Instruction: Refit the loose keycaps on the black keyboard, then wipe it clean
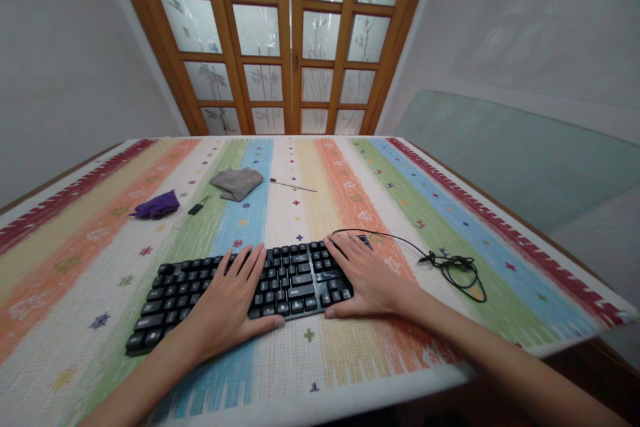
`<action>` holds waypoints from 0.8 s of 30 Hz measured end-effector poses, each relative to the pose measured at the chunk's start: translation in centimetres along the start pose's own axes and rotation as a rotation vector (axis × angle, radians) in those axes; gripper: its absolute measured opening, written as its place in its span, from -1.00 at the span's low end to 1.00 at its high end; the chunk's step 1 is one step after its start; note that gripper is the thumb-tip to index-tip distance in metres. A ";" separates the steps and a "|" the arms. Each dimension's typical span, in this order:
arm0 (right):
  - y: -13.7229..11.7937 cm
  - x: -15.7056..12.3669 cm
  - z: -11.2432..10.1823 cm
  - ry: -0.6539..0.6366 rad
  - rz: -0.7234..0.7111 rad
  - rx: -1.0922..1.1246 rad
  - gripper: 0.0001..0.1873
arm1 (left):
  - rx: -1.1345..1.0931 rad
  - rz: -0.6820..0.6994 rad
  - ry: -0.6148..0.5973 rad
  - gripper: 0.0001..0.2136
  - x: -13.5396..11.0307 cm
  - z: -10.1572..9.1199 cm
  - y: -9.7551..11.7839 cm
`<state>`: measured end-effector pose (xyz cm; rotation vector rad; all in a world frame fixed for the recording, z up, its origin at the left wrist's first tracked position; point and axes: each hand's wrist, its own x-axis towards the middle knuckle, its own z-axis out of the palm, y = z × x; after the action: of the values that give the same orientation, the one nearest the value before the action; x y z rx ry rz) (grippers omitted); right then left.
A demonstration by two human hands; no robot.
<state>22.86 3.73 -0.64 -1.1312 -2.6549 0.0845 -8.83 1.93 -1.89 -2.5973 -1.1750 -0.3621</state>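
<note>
A black keyboard (290, 278) lies at a slight angle on the striped tablecloth, near the table's front side. My left hand (230, 300) spans its middle, fingers stretched across the keys to the far edge and thumb along the near edge. Over the right-hand part, my right hand (367, 277) grips in the same way, its fingertips at the back edge and its thumb at the front. Both hands cover some of the keys. A black cable (457, 267) runs from behind the keyboard to a loose coil on the right.
Beyond the keyboard lie a folded grey cloth (237, 181), a purple cloth (157, 205), a small black object with a thin tip (197, 208) and a thin rod with a dark end (295, 185). Wooden glass-paned doors (293, 67) stand behind the table, with walls on both sides.
</note>
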 end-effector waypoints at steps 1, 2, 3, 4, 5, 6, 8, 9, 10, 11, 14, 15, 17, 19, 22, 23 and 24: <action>0.0 0.0 -0.1 -0.003 -0.002 -0.004 0.29 | 0.002 0.001 0.000 0.01 0.0 0.0 0.0; 0.0 0.0 -0.1 -0.006 -0.002 -0.009 0.29 | 0.003 0.001 -0.002 0.01 0.1 0.0 0.0; 0.1 0.0 -0.2 -0.009 -0.001 -0.015 0.29 | 0.002 0.003 -0.004 0.01 0.2 0.0 0.1; 0.2 -0.1 -0.2 -0.009 0.002 -0.022 0.29 | 0.000 0.008 -0.007 0.02 0.3 0.0 0.1; 0.4 -0.2 -0.2 -0.007 0.006 -0.028 0.28 | -0.004 0.012 -0.010 0.02 0.6 0.1 0.2; 0.7 -0.3 -0.3 -0.002 0.009 -0.035 0.28 | -0.009 0.014 -0.011 0.02 0.9 0.2 0.3; 1.4 -0.6 -0.3 0.006 0.017 -0.050 0.27 | -0.026 0.011 -0.009 0.02 1.6 0.5 0.6; 1.8 -0.8 -0.4 0.008 0.020 -0.058 0.28 | -0.036 0.006 -0.006 0.02 2.1 0.8 0.8; 2.3 -0.9 -0.4 0.007 0.023 -0.065 0.28 | -0.046 0.001 -0.004 0.01 2.5 1.0 1.0; 2.8 -1.1 -0.5 0.006 0.028 -0.072 0.28 | -0.055 -0.001 -0.004 0.01 3.0 1.2 1.1; 3.9 -1.4 -0.7 0.002 0.041 -0.086 0.30 | -0.074 0.002 -0.021 0.01 4.2 1.6 1.5; 4.1 -1.4 -0.7 -0.003 0.044 -0.089 0.31 | -0.079 0.003 -0.027 0.01 4.5 1.7 1.6; 4.3 -1.5 -0.8 -0.015 0.057 -0.099 0.32 | -0.088 0.004 -0.031 0.02 4.8 1.8 1.6; 4.1 -1.5 -0.8 -0.025 0.070 -0.110 0.32 | -0.098 0.005 -0.025 0.02 4.9 1.8 1.5; 3.3 -1.3 -0.6 -0.041 0.040 -0.100 0.23 | -0.112 0.005 -0.025 0.03 4.8 1.8 1.4; 3.0 -1.2 -0.6 -0.043 0.023 -0.087 0.15 | -0.117 0.005 -0.031 0.03 4.8 1.7 1.3; 2.7 -1.1 -0.5 -0.043 0.009 -0.072 0.08 | -0.122 0.003 -0.041 0.03 4.8 1.6 1.3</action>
<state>25.61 4.86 -0.79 -1.1768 -2.7104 0.0147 -4.62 4.97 -2.02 -2.7230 -1.1971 -0.3930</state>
